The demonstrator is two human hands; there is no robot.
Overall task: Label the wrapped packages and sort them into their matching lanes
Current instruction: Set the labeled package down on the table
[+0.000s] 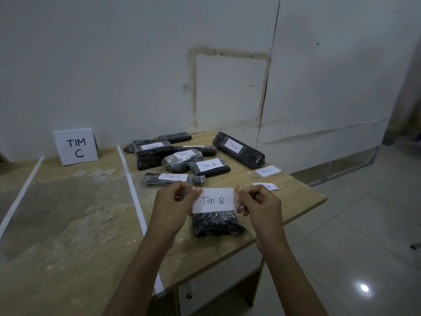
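A white paper label reading "Tim B" point(213, 200) is held over a small black wrapped package point(216, 223) lying near the table's front right edge. My left hand point(175, 201) pinches the label's left edge and my right hand point(257, 201) pinches its right edge. Behind them lies a cluster of black wrapped packages with labels: "Tim C" point(173, 178), "Tim B" point(209, 167), another "Tim C" point(182, 158), and two "Tim A" packages point(238, 149) point(151, 151).
Two loose labels lie on the wooden table point(303, 199), "Tim A" point(268, 171) and one ending in "B" point(268, 186). White tape lines point(133, 190) point(21, 192) mark lanes. A "TIM C" sign point(76, 147) stands against the wall. The table's edge drops to tiled floor on the right.
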